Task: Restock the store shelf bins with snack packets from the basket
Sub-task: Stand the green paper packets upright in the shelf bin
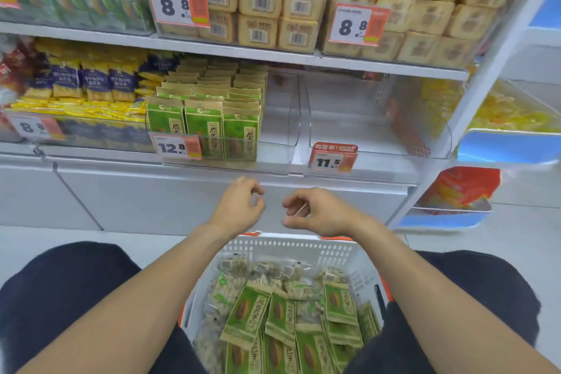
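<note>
Green-and-tan packets (247, 316) in white perforated basket (303, 249)

Basket (303, 247) cut off at the bottom edge, its near rim hidden by forearms, small price-tag (176, 147) print unreadable

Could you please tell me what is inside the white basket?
The white basket holds green seed packets lying over clear pale snack packets; its bottom is covered, and the forearms hide its sides.

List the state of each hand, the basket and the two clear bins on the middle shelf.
Left hand: loosely curled, empty.
Right hand: loosely curled, empty.
White plastic basket: on the floor, holding green snack packets.
Clear plastic bin tagged 12.8: part full, right side bare.
Clear plastic bin tagged 11.5: empty.
</note>
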The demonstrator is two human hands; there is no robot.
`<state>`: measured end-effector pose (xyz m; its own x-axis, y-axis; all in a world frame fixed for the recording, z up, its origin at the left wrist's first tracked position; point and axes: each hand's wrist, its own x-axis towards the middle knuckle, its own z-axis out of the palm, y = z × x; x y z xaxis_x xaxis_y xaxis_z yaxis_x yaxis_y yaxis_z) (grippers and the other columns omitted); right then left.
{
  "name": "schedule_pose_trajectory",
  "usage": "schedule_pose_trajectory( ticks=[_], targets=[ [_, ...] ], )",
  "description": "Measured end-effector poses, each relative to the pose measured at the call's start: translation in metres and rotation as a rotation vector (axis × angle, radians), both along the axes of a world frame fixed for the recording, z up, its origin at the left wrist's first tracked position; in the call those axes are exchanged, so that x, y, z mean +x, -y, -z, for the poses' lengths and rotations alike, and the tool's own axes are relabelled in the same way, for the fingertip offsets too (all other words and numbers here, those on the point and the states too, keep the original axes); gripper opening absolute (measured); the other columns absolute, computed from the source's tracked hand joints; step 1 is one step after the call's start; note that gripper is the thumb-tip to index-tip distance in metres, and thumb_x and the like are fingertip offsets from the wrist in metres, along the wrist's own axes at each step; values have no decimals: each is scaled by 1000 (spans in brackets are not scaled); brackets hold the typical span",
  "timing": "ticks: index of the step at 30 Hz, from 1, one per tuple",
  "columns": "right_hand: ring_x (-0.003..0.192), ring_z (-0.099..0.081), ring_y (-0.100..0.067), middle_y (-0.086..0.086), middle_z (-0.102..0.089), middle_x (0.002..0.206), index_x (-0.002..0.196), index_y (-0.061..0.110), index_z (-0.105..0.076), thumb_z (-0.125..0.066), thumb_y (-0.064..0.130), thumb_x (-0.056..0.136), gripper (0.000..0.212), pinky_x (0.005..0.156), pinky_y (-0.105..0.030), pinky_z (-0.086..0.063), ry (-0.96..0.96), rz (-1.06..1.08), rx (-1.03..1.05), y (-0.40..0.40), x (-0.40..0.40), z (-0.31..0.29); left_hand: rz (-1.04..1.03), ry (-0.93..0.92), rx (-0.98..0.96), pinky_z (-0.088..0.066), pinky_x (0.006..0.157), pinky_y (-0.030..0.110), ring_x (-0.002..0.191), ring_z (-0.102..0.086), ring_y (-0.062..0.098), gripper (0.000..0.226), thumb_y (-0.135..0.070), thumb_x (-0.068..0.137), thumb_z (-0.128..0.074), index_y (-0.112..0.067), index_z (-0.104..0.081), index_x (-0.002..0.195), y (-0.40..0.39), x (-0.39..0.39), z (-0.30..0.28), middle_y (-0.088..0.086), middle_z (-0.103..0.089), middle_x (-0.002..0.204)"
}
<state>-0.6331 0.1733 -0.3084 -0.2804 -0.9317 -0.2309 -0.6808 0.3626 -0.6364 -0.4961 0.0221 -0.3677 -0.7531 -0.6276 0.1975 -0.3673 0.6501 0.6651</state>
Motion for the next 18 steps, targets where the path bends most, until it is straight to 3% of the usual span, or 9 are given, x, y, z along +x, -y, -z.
schedule_pose_trajectory(
  ticks=[2, 6, 8, 9, 11, 12, 14, 16, 18],
  targets=[
    [91, -64, -17, -3, -69, 106, 120, 12, -63, -77, 36, 86, 44, 88, -30, -53, -16, 13, 97, -9, -3, 21, -3, 52, 55, -38, 71, 15, 92, -56, 20, 9, -12, 88, -63, -11, -63, 97, -14, 2, 16, 0, -52, 97],
    [96, -64, -19, -2, -68, 107, 120, 14, -63, -74, 41, 87, 44, 84, -31, -51, 0, 92, 263, -32, -13, 72, 13, 258, 120, -44, 90, 30, 108, -58, 21, 7, -16, 88, -61, -18, -64, 94, -30, 17, 63, 1, -62, 110],
    [105, -64, -26, -6, -67, 116, 122, 9, -62, -71, 42, 89, 47, 89, -32, -49, -11, 134, 388, -48, -18, 100, 54, 388, 154, -46, 88, 30, 109, -58, 21, 4, -18, 87, -59, -22, -60, 87, -36, 25, 83, 1, -64, 119],
    [107, -64, -29, -10, -68, 120, 120, 5, -64, -69, 43, 91, 48, 90, -34, -50, -21, 138, 457, -56, -20, 113, 70, 435, 178, -46, 82, 29, 102, -59, 21, 4, -19, 88, -58, -21, -59, 85, -39, 29, 92, 2, -67, 114],
    [88, -66, -26, -13, -71, 109, 94, 4, -70, -66, 42, 92, 39, 77, -32, -51, -52, 148, 581, -71, -22, 139, 84, 522, 225, -46, 76, 28, 92, -61, 22, 10, -21, 91, -56, -15, -60, 84, -43, 38, 107, 7, -68, 99],
    [71, -58, -18, -7, -68, 92, 75, 10, -63, -65, 41, 93, 35, 64, -27, -46, -64, 170, 632, -77, -23, 151, 93, 571, 234, -47, 79, 30, 95, -61, 24, 12, -23, 91, -57, -12, -62, 89, -45, 43, 114, 8, -67, 101],
    [62, -44, -12, 0, -48, 74, 63, 21, -36, -64, 37, 93, 44, 55, -23, -35, -65, 241, 670, -83, -24, 173, 86, 652, 256, -46, 81, 30, 99, -60, 24, 23, -26, 93, -58, -10, -60, 109, -47, 51, 127, 8, -64, 110],
    [83, -56, -20, -3, -53, 86, 67, 22, -30, -61, 42, 94, 46, 69, -27, -44, -85, 289, 684, -84, -23, 192, 72, 678, 304, -43, 75, 27, 92, -58, 20, 31, -28, 94, -59, -9, -55, 118, -48, 56, 134, 8, -62, 108],
    [97, -57, -25, -8, -61, 105, 91, 15, -52, -58, 42, 97, 28, 81, -31, -46, -81, 349, 707, -86, -20, 204, 60, 695, 348, -46, 75, 28, 90, -60, 18, 35, -29, 95, -59, -10, -53, 123, -50, 61, 144, 5, -63, 109]
  ],
)
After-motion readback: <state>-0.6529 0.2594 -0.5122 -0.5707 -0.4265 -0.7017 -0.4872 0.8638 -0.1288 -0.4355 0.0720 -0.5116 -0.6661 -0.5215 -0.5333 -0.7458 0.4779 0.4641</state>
